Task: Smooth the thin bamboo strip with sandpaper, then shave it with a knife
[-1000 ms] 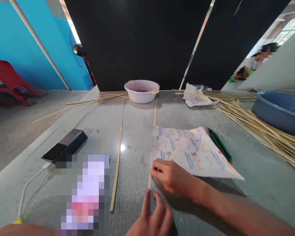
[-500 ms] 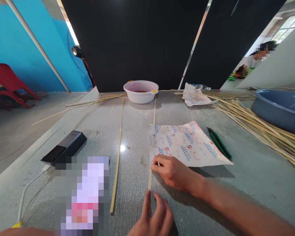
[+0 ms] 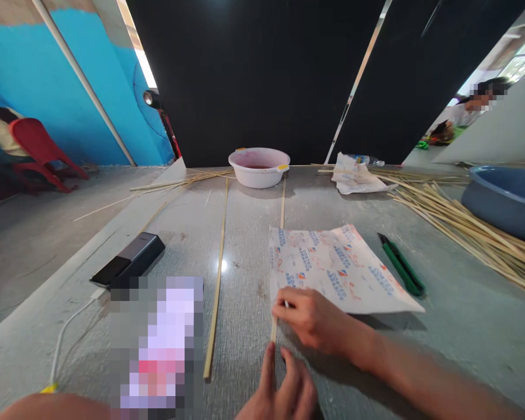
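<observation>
A thin bamboo strip (image 3: 283, 204) runs away from me, partly hidden under a sheet of sandpaper (image 3: 324, 262) lying printed back up. My right hand (image 3: 310, 321) pinches the sheet's near left corner over the strip; a small white spot shows between its fingers. Just nearer to me, my left hand (image 3: 280, 382) presses the strip's near end to the surface with one outstretched finger, the others bent. A second bamboo strip (image 3: 217, 280) lies to the left, apart from both hands. A green box cutter (image 3: 401, 265) rests to the right of the sheet.
A pale basin (image 3: 259, 175) with dark liquid stands at the back. Many bamboo strips (image 3: 459, 227) lie right, beside a blue tub (image 3: 503, 198). On the left are a black device (image 3: 129, 259) with a white cable (image 3: 63, 338) and a blurred-out screen (image 3: 166, 326). Crumpled paper (image 3: 356, 175) lies behind.
The view has swung slightly left. My right hand has slid a little towards me along the strip, and the sandpaper has come with it. My left hand stays at the strip's near end.
</observation>
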A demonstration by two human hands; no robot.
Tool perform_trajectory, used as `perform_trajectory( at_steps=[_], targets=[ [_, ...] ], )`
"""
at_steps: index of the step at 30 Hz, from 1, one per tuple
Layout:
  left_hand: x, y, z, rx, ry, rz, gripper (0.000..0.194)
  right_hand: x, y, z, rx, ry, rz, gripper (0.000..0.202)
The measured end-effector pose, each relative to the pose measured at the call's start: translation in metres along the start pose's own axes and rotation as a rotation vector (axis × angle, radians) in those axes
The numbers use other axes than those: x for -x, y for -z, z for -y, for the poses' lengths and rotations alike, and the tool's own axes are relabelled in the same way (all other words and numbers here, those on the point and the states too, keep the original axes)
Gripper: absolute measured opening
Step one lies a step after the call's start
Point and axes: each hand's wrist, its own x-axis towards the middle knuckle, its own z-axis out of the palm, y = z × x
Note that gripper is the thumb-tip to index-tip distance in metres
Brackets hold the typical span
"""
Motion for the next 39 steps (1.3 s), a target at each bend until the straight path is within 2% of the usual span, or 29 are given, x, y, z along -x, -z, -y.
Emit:
perform_trajectory(
  at_steps=[2, 6, 11, 15, 19, 23, 26, 32, 36, 39],
  targets=[
    [-0.0002, 0.0015, 0.0046, 0.006, 0.016, -0.014, 0.027, 0.0008, -0.0005, -0.0007, 0.037, -0.033, -0.009, 0.026],
    [-0.002, 0.0025, 0.0065, -0.022, 0.031, -0.043, 0.023, 0.0019, -0.0018, -0.0001, -0.019, 0.011, 0.055, 0.017],
    [-0.0056, 0.0063, 0.0074, 0.074, 0.097, -0.075, 0.03, 0.0019, 0.0011, -0.0042, 0.028, -0.061, -0.002, 0.026],
    [-0.0061, 0.0082, 0.0084, 0.042, 0.077, -0.051, 0.027, 0.0026, 0.0007, -0.0025, -0.05, 0.022, 0.042, 0.02],
    [-0.0058, 0.0081, 0.0086, 0.069, 0.058, -0.03, 0.03, 0.0026, -0.0007, -0.0033, 0.009, -0.027, -0.017, 0.026],
    [-0.0072, 0.0086, 0.0092, 0.03, 0.082, -0.059, 0.026, 0.0025, -0.0007, -0.0005, -0.046, 0.02, 0.047, 0.019],
    [-0.008, 0.0084, 0.0089, 0.073, 0.11, -0.077, 0.032, 0.002, 0.0005, -0.0011, -0.036, -0.012, 0.021, 0.023],
    [-0.0053, 0.0056, 0.0067, 0.006, 0.04, -0.023, 0.03, 0.002, 0.0019, -0.004, -0.02, 0.019, 0.056, 0.021],
    [-0.0034, 0.0019, 0.0034, 0.041, 0.036, -0.036, 0.03, 0.0018, 0.0011, -0.0037, 0.045, -0.012, 0.017, 0.026],
    [-0.0038, 0.0019, 0.0034, 0.011, 0.047, -0.045, 0.027, 0.003, 0.0003, -0.0016, -0.005, 0.045, 0.044, 0.019]
  ],
)
